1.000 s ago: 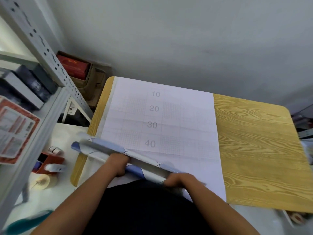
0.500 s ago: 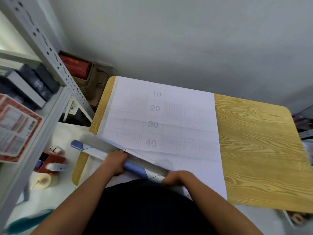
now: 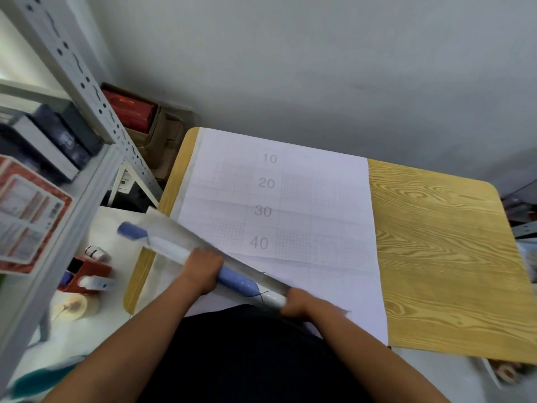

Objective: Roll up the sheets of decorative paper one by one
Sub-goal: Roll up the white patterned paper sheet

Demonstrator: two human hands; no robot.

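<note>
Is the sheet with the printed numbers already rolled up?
No, the gridded sheet marked 10 to 40 lies flat on the wooden table, while both hands grip a separate blue-and-white roll.

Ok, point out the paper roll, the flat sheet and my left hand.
paper roll (image 3: 236, 282): head view, blue middle section.
flat sheet (image 3: 328, 216): head view, gridded centre.
left hand (image 3: 203, 270): head view, back of hand.

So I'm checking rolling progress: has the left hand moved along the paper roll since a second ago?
Cannot tell: the left hand grips the paper roll at much the same spot below the printed 40.
</note>
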